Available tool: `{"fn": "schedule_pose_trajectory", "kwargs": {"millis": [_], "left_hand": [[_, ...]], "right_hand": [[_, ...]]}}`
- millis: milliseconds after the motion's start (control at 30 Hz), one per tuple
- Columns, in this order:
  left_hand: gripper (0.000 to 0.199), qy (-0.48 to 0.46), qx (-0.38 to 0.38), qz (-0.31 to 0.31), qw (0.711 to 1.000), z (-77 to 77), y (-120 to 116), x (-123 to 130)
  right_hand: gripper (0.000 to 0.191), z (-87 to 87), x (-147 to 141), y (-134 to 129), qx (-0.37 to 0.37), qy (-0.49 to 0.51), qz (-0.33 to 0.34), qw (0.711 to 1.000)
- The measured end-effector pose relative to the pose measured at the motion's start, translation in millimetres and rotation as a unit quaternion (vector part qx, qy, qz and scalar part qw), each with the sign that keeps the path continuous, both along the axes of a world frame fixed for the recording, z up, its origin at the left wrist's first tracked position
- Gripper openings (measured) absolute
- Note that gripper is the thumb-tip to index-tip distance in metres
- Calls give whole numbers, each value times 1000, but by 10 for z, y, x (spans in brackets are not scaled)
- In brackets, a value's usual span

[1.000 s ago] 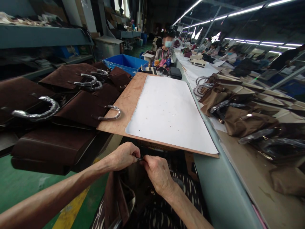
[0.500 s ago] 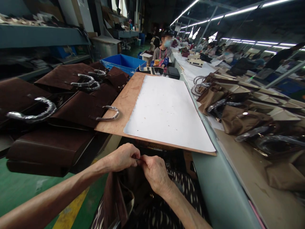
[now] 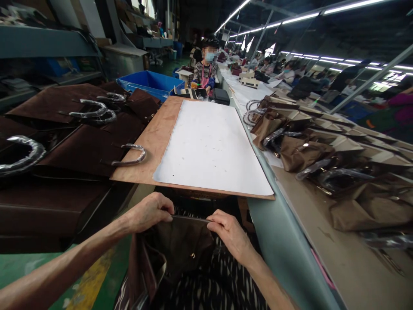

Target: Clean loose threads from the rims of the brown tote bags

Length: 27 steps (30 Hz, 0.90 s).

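Note:
A dark brown bag (image 3: 187,241) rests on my lap, its top edge stretched level between my two hands. My left hand (image 3: 155,212) pinches that edge at its left end, fingers curled. At the right end my right hand (image 3: 227,230) grips the same edge between thumb and fingers. A small gold-coloured metal fitting shows on the bag's front below the edge. To the left, a brown flap or side panel (image 3: 143,267) of the bag hangs open. The bag's lower part is dark and hard to make out.
A board (image 3: 138,172) with a white sheet (image 3: 209,146) lies ahead. Brown bags (image 3: 80,150) with plastic-wrapped handles are piled at left; more bags (image 3: 306,150) line the right bench (image 3: 267,228). Beyond the board are a blue bin (image 3: 148,84) and a masked co-worker (image 3: 206,71).
My hands were close together at the middle; now they are apart, with the bag's edge drawn out between them. The view has turned a little to the right.

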<state>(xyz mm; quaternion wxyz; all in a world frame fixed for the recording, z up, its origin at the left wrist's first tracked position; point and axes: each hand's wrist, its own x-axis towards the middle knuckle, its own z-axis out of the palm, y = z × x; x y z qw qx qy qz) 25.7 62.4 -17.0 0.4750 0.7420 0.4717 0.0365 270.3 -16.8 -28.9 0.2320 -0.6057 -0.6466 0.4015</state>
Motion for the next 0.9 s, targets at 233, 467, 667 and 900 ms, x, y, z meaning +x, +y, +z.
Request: {"fn": "schedule_pose_trajectory", "kwargs": {"millis": [233, 467, 667, 900], "left_hand": [[16, 5, -7, 6, 1000, 6, -16, -8], [15, 25, 8, 15, 1000, 107, -71, 56], [13, 26, 77, -26, 996, 194, -173, 192], [44, -31, 217, 112, 969, 415, -431, -44]], "right_hand": [[20, -65, -70, 25, 33, 5, -9, 999], [19, 115, -93, -33, 1, -81, 2, 997], [17, 308, -566, 100, -5, -152, 124, 981], [16, 207, -807, 263, -3, -198, 145, 969]]}}
